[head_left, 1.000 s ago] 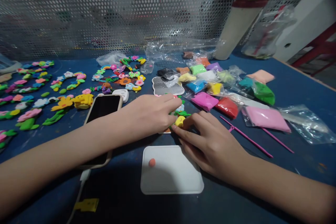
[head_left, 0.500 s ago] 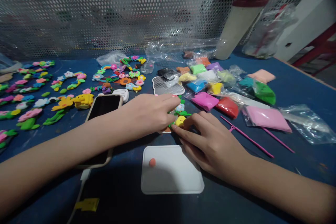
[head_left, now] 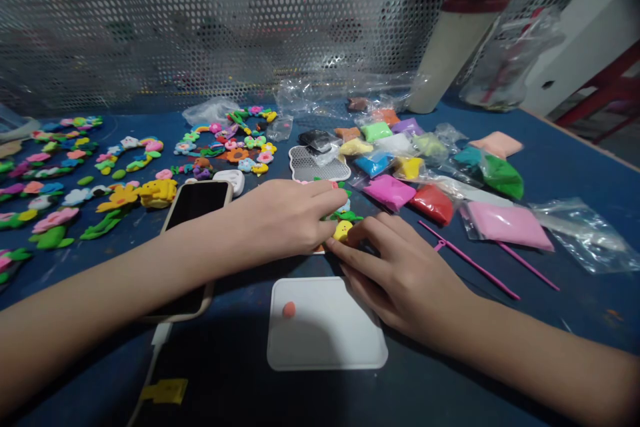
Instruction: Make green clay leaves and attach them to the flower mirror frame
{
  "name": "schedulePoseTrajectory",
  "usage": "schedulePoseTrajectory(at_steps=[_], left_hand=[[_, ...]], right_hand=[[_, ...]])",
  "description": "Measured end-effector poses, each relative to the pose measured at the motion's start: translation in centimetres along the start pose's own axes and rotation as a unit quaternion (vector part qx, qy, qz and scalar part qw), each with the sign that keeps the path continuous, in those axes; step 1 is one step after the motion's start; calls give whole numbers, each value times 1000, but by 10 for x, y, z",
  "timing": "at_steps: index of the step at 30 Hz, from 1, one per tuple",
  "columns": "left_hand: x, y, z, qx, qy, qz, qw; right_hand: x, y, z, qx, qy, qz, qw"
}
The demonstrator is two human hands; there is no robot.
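My left hand (head_left: 300, 217) reaches in from the left with its fingers bent and closed over a small clay-decorated piece (head_left: 344, 207); what its fingertips pinch is hidden. From the right, my right hand (head_left: 395, 267) has its fingers curled at the near edge of the same piece, beside a yellow clay figure (head_left: 343, 231) with a tiny face. Green leaves and a pale blue bit show between the hands. Just below, a white board (head_left: 327, 340) carries one small orange-red clay ball (head_left: 289, 309), partly in shadow.
A phone (head_left: 197, 203) with a cable lies under my left forearm. Finished clay flowers (head_left: 120, 199) spread over the left side. Bags of coloured clay (head_left: 390, 192), pink sticks (head_left: 470, 260) and a tumbler (head_left: 460, 47) stand or lie right. A perforated metal panel (head_left: 200, 20) closes the back.
My left fingers have shifted slightly to the right over the decorated piece. My right hand stays nearly in place, and the view has moved a little.
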State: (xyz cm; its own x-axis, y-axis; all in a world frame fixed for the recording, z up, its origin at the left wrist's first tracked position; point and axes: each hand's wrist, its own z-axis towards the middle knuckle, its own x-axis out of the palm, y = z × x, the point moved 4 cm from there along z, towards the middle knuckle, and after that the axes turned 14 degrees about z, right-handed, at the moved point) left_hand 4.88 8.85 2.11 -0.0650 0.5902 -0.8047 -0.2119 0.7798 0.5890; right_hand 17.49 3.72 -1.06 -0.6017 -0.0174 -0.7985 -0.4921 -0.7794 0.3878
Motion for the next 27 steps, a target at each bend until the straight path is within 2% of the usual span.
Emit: schedulePoseTrajectory(at_steps=[8,21,27], left_hand=[[-5,-3,1,12,-22,2,1000],[-1,-6,0,15,-42,0,999],[2,-3,0,6,-9,-4,1000]], right_hand=[[0,1,1,2,-1,-1,1000],[1,1,1,3,-1,-6,1000],[1,0,2,0,-1,-6,1000]])
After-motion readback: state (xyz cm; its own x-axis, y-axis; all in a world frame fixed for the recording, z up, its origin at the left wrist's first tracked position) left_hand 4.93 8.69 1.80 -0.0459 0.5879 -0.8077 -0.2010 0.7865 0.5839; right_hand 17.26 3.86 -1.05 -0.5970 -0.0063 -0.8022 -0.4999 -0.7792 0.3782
